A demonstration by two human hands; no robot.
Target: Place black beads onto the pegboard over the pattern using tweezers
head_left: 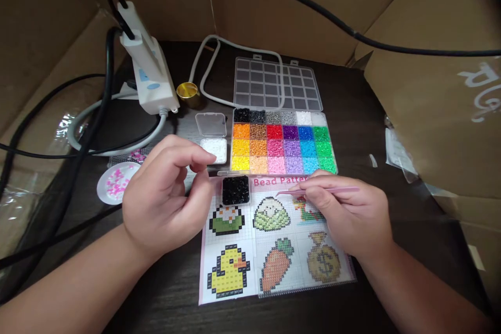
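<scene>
My right hand (352, 209) pinches pink tweezers (291, 192), their bent tip over the top of the rice-ball picture (271, 215). My left hand (168, 193) hovers left of the pattern sheet (230, 235), its fingers curled and a small gap between thumb and index fingertip; I see nothing held in it. A transparent pegboard (297, 284) lies over the sheet's right part. Beyond the left fingertips is a small box of white beads (214, 150), lid raised. A small box of black beads (235, 190) sits on the sheet's upper edge.
A sectioned bead case (284, 141) stands behind the sheet, its clear lid (277, 83) folded back. At left are a white dish of pink and white beads (113, 182), a power strip (154, 75) and cables. A gold cup (188, 92) stands farther back. Cardboard walls (438, 99) surround the table.
</scene>
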